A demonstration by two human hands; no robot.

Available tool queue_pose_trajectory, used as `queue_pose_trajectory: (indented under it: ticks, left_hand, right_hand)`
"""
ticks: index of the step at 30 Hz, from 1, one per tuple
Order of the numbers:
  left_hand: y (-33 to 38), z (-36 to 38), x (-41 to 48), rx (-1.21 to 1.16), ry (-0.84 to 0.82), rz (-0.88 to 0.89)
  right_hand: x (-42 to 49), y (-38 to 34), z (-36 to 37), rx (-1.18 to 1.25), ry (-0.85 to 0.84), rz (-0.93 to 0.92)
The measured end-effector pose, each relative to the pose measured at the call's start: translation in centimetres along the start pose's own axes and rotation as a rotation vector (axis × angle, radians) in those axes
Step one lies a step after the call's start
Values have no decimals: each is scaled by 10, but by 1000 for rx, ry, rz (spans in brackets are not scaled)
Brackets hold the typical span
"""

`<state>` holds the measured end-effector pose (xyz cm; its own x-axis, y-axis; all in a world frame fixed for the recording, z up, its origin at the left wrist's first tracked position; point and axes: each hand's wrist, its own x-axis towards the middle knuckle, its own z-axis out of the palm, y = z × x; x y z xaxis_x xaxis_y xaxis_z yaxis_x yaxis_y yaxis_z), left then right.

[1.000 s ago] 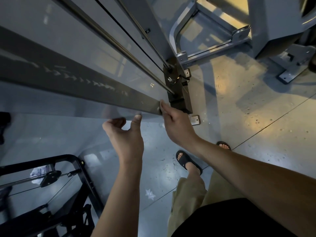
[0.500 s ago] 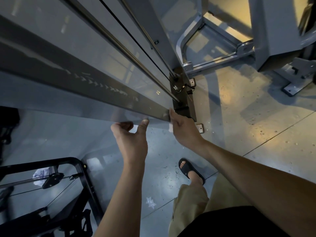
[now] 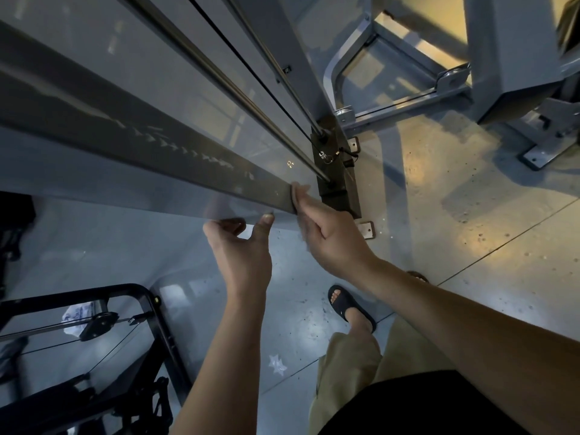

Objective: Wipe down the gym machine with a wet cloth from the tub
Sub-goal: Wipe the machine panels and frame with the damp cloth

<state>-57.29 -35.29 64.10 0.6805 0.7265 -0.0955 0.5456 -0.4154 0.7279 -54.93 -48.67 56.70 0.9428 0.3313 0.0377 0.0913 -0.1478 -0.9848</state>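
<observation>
While the right hand [image 3: 332, 237] is pressing its straight, close-set fingers [image 3: 298, 194] flat on the end of the dark strip [image 3: 163, 152] of the gym machine [image 3: 282, 42], the left hand [image 3: 241, 255] is staying just beside it. Its thumb is touching the clear panel [image 3: 141, 199] edge and its fingers are curling; whether it is truly gripping, I cannot tell. Probably it is steadying the panel against the rubbing. No cloth is showing under the blurred fingers, and the tub is out of view.

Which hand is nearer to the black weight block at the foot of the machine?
The right. The right hand touches the end of the dark strip, just beside the black weight block; the left hand is further left, its thumb just below that strip.
</observation>
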Motion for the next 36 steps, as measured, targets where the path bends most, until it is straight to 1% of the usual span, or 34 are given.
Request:
queue_pose_trajectory:
  ticks: [1, 4, 5, 7, 9, 11, 12, 13, 15, 17, 18, 21, 22, 24, 26, 27, 30, 31, 33, 35, 36]
  left_hand:
    - [0, 0, -1, 2, -1, -3]
    - [1, -1, -2, 1, -4, 3]
    - [1, -1, -2, 1, -6, 2]
    - [1, -1, -1, 3, -5, 7]
    - [1, 0, 0, 12, -5, 16]
    - [0, -1, -1, 14, -8, 13]
    - [0, -1, -1, 10, -9, 13]
    - [0, -1, -2, 10, -14, 12]
    - [1, -1, -1, 14, -22, 12]
    - [0, -1, 0, 12, -25, 7]
    - [0, -1, 1, 10, -27, 4]
    - [0, -2, 0, 2, -27, 6]
    - [0, -2, 1, -2, -29, 12]
    - [0, -2, 2, -4, -34, 24]
    - [0, -2, 2, 6, -37, 27]
    - [1, -3, 2, 11, -42, 23]
    - [3, -6, 2, 7, -57, 19]
    - [3, -6, 3, 7, -61, 23]
    - [2, -6, 4, 8, -58, 28]
    - [1, -6, 4, 8, -55, 31]
    - [0, -6, 4, 9, -54, 36]
  right_hand:
    - [0, 9, -3, -28, -33, 7]
    - [8, 20, -6, -97, -77, 151]
    - [9, 16, -2, -92, -56, 144]
    - [2, 3, 3, -48, -11, 59]
    - [-5, 6, 0, -33, -32, 5]
    - [-4, 19, -4, -103, -80, 97]
    - [-2, 21, -4, -118, -83, 159]
    - [-2, 18, -1, -112, -71, 174]
    - [-4, 5, 5, -55, -26, 84]
    - [-11, 4, 5, -18, -23, -18]
    - [-12, 9, 3, -43, -37, -34]
    - [-5, 23, 3, -119, -32, 61]
    - [-4, 17, 5, -112, -16, 57]
    - [-7, 0, 12, -56, 18, -31]
    - [-13, 2, 14, -52, 16, -115]
    - [-15, 9, 12, -91, 5, -101]
    - [-8, 20, 14, -126, 10, 134]
    - [-5, 18, 18, -117, 34, 147]
    - [-5, 7, 26, -72, 87, 69]
    - [-13, 5, 26, -73, 65, -41]
    - [-15, 12, 23, -105, 25, -58]
